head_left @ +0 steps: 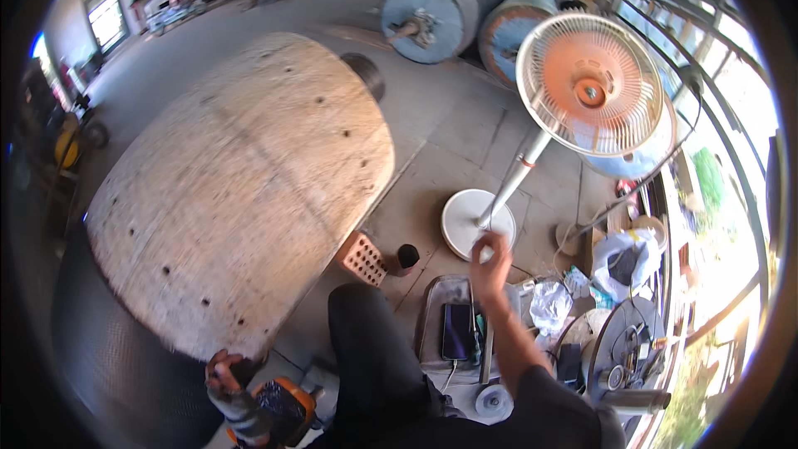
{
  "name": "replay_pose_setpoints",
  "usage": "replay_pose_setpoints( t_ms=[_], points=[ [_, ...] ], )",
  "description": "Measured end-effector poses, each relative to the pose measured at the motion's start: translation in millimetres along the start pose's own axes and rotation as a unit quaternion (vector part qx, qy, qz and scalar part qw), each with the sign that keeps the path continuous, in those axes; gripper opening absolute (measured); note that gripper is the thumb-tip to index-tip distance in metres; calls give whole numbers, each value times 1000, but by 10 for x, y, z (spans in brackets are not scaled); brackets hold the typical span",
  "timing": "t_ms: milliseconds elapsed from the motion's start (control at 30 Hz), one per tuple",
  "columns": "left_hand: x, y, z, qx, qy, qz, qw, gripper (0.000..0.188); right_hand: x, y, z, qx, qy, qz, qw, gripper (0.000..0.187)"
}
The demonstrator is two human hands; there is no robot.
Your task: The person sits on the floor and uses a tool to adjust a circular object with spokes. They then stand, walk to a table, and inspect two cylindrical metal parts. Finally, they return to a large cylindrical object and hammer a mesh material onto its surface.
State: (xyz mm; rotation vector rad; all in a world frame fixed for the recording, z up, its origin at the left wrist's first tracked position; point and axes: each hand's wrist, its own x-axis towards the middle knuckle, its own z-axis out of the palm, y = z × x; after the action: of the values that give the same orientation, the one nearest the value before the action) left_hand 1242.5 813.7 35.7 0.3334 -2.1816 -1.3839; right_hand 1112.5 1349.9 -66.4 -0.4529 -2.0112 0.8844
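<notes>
Left grip (pixel 223 372), head view: fingers bent at the near edge of the wooden panel (pixel 241 199); cannot tell whether they close on it. Right grip (pixel 492 259): well to the right of the panel, fingers curled, thumb and forefinger drawn together; cannot tell whether anything is pinched.

Panel lies ahead and left of the person's knee (pixel 370 349): pale, worn, rounded, dark holes near its rim. Dark cylinder (pixel 125 349) below its left side. Just off its right edge: perforated brick (pixel 363 259), then a black cup-like object (pixel 407 256). Farther right of the panel: tray (pixel 432 316) carrying a phone (pixel 456 331); standing fan (pixel 590 87), orange behind a pale cage; white bag (pixel 623 262).

Room: grey slab floor (pixel 449 129) runs around the panel. Beyond it to the right, large blue-grey drums (pixel 440 25); beyond it to the left, a bright window (pixel 104 17).
</notes>
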Motion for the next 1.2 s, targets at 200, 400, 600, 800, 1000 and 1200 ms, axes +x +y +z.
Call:
replay_pose_setpoints(
  t_ms=[200,400,600,800,1000,1200],
  points=[
    [-169,940,206,19,-35,66,997,23,-1450,-2311,-73,230,-369,-212,875,43],
    [-259,428,-77,67,6,199,978,15,-2319,-3376,-10,219,-444,-358,791,57],
    [-374,300,-218,118,-1,197,973,18,-2626,-3427,56,231,-430,-318,813,45],
    [-429,534,-412,171,26,194,966,37,-2620,-3480,310,274,-370,-287,840,34],
    [-975,156,-897,433,-152,205,865,25,-2664,-3506,650,327,-301,-251,860,48],
    [-1105,-351,-955,453,-315,149,820,22,-2742,-3617,719,290,-297,-359,836,56]
  ],
)
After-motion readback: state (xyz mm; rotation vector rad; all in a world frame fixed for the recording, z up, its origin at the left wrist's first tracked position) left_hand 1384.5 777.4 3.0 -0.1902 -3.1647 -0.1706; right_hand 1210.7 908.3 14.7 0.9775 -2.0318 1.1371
